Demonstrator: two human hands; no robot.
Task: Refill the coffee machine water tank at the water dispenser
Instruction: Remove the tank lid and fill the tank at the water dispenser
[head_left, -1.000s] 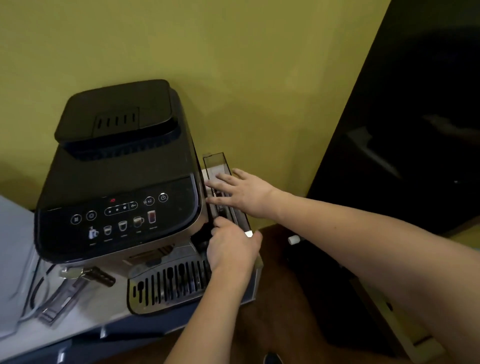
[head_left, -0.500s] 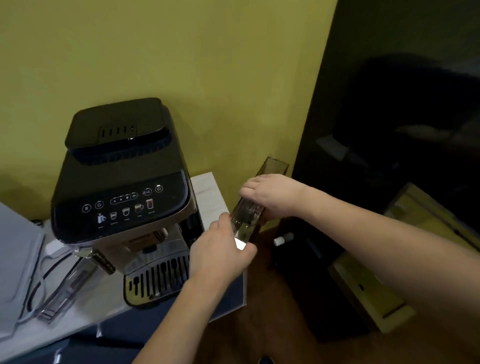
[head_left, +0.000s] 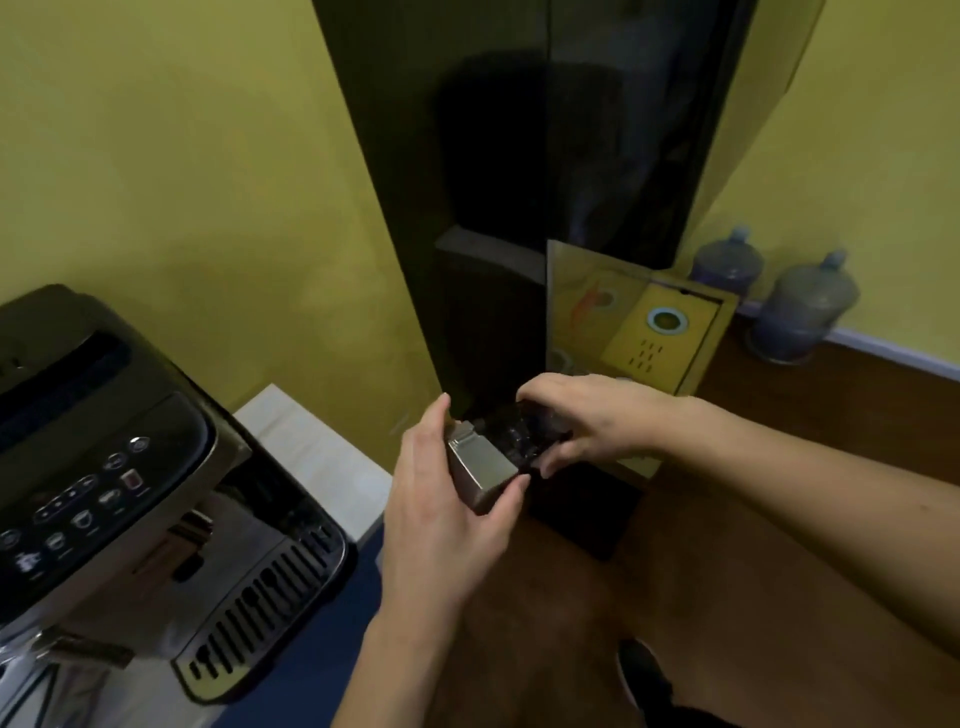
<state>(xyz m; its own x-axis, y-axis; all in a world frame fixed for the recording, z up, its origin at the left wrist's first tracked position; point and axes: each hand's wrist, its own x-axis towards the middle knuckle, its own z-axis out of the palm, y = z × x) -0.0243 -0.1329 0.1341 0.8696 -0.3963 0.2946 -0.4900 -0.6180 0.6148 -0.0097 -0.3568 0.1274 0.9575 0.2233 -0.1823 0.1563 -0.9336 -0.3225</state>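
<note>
The coffee machine (head_left: 119, 467) stands at the left on a pale counter (head_left: 317, 457), black on top with a silver drip grille. Its narrow smoky water tank (head_left: 498, 452), with a silver front end, is out of the machine and held in the air to the machine's right. My left hand (head_left: 441, 499) grips the silver end. My right hand (head_left: 587, 421) holds the dark far part from above. Most of the tank's body is hidden by my fingers. No water dispenser is clearly visible.
A tall black cabinet (head_left: 519, 182) stands right behind the tank against the yellow wall. A yellow box (head_left: 660, 332) leans at its base. Two large water bottles (head_left: 800, 306) sit on the wooden floor (head_left: 727, 519) at the far right. My shoe (head_left: 644, 675) shows below.
The tank has come out of the machine's right side and moved right, held in both hands. My view has swung right, bringing the cabinet and bottles into sight.
</note>
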